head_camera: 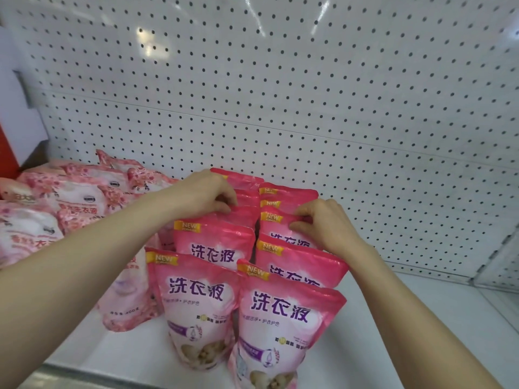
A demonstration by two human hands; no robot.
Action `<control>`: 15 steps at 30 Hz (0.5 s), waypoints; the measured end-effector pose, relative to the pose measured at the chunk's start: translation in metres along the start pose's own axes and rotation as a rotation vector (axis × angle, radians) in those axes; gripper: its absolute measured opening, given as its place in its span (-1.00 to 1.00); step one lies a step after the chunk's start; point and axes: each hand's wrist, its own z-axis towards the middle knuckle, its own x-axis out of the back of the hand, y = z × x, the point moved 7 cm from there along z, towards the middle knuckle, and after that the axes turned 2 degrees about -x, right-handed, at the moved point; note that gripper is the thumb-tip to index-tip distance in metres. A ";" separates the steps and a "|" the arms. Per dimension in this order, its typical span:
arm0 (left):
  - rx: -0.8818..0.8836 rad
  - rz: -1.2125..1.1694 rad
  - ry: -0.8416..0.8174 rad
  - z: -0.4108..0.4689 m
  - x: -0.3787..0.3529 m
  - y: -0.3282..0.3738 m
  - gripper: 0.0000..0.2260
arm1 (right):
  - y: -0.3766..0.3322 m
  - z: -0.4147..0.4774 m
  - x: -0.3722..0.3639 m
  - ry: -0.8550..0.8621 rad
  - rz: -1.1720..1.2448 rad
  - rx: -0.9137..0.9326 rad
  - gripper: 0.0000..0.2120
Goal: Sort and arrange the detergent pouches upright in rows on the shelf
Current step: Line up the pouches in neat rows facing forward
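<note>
Right at the front of the shelf, the front left pouch and front right pouch stand upright side by side, heading two pink rows that run back. Further in, the right hand pinches the top edge of a right-row pouch, third back. The left hand is a bit deeper, fingers curled over the top of a left-row pouch. Off left, pale pouches lie flat in a jumble. The pegboard sits behind it all.
</note>
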 end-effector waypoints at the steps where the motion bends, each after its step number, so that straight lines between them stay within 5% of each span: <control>1: -0.009 -0.003 0.017 -0.003 0.001 0.001 -0.80 | 0.001 -0.001 0.001 -0.018 0.028 -0.021 -0.89; 5: -0.090 -0.119 0.187 -0.021 0.019 0.009 -0.87 | -0.008 -0.012 0.038 0.047 0.073 0.027 -0.75; 8: -0.127 -0.255 0.075 -0.036 0.018 0.017 -0.84 | -0.030 -0.035 0.056 -0.001 0.169 0.111 -0.63; 11: -0.140 -0.190 -0.066 -0.042 0.003 0.023 -0.86 | -0.044 -0.053 0.027 -0.224 -0.056 0.119 -0.64; 15: -0.117 -0.086 0.019 -0.039 0.001 0.022 -0.95 | -0.039 -0.045 0.027 -0.075 -0.163 0.063 -0.64</control>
